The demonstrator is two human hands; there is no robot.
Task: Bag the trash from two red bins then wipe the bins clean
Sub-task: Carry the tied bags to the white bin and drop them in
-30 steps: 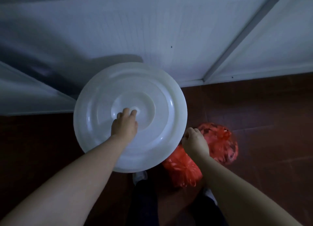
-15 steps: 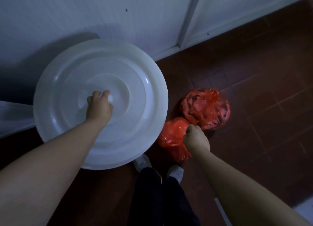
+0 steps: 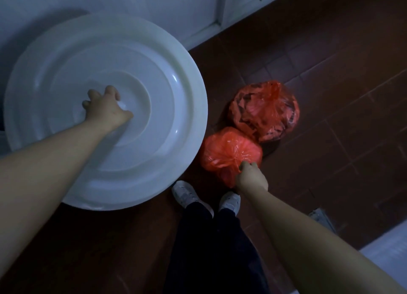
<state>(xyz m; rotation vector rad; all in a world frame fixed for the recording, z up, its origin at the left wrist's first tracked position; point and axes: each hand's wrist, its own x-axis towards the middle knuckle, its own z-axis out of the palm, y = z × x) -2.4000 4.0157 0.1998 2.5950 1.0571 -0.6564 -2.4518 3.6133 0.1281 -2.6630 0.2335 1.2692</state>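
A big round white lid [image 3: 154, 150] fills the left of the view, held flat above the floor. My left hand [image 3: 105, 108] grips the knob at its centre, fingers curled round it. Two tied red trash bags lie on the dark tiled floor to the right: a near one [image 3: 226, 150] and a fuller, see-through one [image 3: 264, 111] behind it. My right hand [image 3: 250, 177] pinches the knotted top of the near bag. No red bin shows.
A white panelled wall [image 3: 154, 5] with a frame strip runs along the top. My two white shoes [image 3: 187, 194] and dark trousers stand just below the bags. A pale surface edge [image 3: 392, 256] shows at the bottom right.
The view has tilted down and right, so lid and bags appear larger. My right hand has closed on the near bag's knot. My left hand has kept its grip on the lid knob.
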